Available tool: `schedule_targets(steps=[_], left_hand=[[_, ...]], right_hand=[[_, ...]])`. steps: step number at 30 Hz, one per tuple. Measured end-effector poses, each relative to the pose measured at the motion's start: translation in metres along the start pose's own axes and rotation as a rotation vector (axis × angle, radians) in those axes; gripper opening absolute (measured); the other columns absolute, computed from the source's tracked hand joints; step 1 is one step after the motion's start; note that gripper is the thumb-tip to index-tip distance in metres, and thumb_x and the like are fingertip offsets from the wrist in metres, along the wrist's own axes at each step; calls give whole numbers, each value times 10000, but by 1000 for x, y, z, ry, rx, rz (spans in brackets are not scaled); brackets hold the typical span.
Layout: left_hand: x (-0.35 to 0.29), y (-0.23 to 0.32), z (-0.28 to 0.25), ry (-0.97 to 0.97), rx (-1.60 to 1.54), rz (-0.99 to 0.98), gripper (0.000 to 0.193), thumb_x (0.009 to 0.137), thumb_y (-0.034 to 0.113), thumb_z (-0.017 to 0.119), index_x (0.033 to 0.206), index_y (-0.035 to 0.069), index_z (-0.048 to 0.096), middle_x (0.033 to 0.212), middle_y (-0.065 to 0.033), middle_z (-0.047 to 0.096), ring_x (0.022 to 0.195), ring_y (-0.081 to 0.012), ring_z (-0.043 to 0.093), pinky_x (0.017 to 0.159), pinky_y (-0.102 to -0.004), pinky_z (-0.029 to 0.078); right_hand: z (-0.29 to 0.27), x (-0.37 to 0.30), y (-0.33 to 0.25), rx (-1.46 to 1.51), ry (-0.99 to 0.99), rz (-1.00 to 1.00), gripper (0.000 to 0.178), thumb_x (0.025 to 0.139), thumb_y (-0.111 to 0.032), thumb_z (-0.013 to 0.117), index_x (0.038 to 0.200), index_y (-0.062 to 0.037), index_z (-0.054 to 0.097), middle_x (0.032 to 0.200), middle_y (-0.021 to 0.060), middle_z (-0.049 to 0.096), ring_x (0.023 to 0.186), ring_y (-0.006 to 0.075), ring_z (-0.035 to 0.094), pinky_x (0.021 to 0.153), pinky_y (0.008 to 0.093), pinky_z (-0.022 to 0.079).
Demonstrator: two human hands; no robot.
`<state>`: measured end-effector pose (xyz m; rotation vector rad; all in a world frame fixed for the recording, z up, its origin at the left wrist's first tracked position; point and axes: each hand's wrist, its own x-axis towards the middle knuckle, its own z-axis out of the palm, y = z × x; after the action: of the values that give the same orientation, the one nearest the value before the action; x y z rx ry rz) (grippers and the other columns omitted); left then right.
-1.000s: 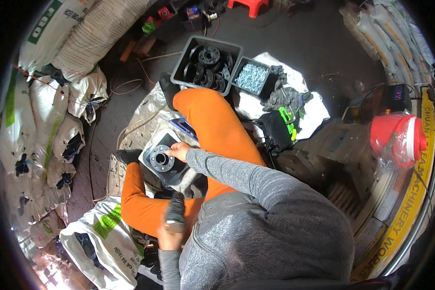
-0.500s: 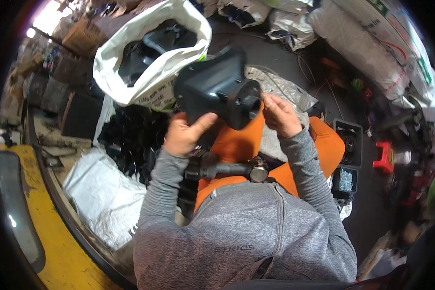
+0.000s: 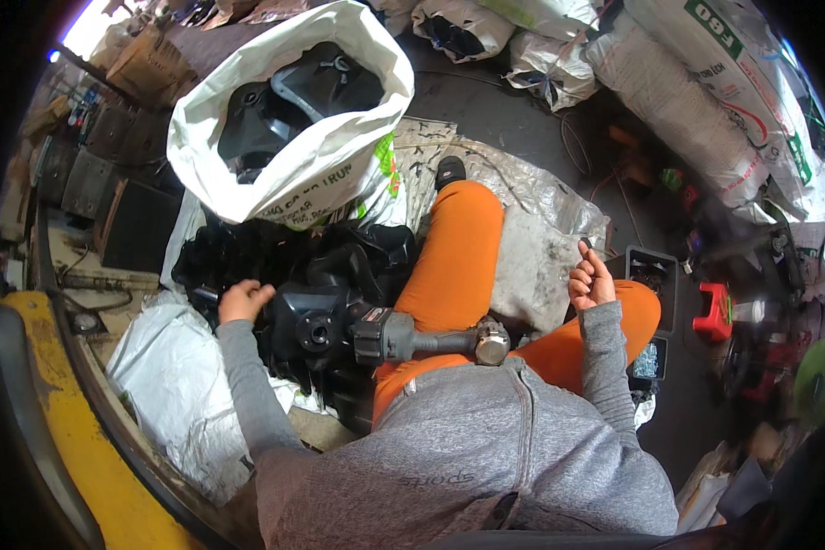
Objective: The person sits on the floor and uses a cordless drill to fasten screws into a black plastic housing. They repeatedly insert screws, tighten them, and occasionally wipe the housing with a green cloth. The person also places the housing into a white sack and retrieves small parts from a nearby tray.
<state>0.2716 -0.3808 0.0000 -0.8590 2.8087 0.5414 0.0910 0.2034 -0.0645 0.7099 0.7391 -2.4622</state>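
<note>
My left hand point(image 3: 245, 301) reaches over the pile at the left, its fingers apart and nothing visible in them. Just right of it lies a black plastic housing point(image 3: 313, 321) with a round hub facing up. Behind it is a heap of similar black plastic parts point(image 3: 367, 257). My right hand point(image 3: 593, 278) is raised above my right knee and pinches a small dark piece point(image 3: 585, 244) at the fingertips; its exact kind is too small to tell. Across my lap rests a grey cordless power tool point(image 3: 412, 341).
A white woven sack point(image 3: 188, 156) of black housings stands open at the front left. Black bins point(image 3: 674, 284), one with small metal fasteners point(image 3: 646, 360), sit by my right knee, near a red object point(image 3: 712, 312). Filled sacks point(image 3: 674, 87) line the far right. A yellow metal frame point(image 3: 92, 458) is at left.
The black housing that both hands held up has left them. My left hand has moved left and down to the pile, my right hand to the right and down.
</note>
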Motion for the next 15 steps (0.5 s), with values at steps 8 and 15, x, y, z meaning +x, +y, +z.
schedule_targets(steps=[8, 15], left_hand=[[181, 162, -92, 254, -629, 315, 358, 901, 360, 610, 878, 7, 664, 670, -34, 601, 545, -77, 525, 483, -251, 393], [301, 182, -10, 79, -984, 3, 525, 813, 488, 677, 1008, 1, 656, 784, -18, 587, 602, -106, 527, 523, -236, 428]], right_hand=[[-3, -10, -17, 136, 23, -203, 355, 921, -208, 593, 1242, -92, 493, 625, -67, 357, 502, 48, 328, 372, 186, 257], [-64, -122, -79, 298, 199, -712, 262, 948, -237, 565, 1154, -76, 567, 602, -63, 370, 480, 42, 348, 381, 191, 271]])
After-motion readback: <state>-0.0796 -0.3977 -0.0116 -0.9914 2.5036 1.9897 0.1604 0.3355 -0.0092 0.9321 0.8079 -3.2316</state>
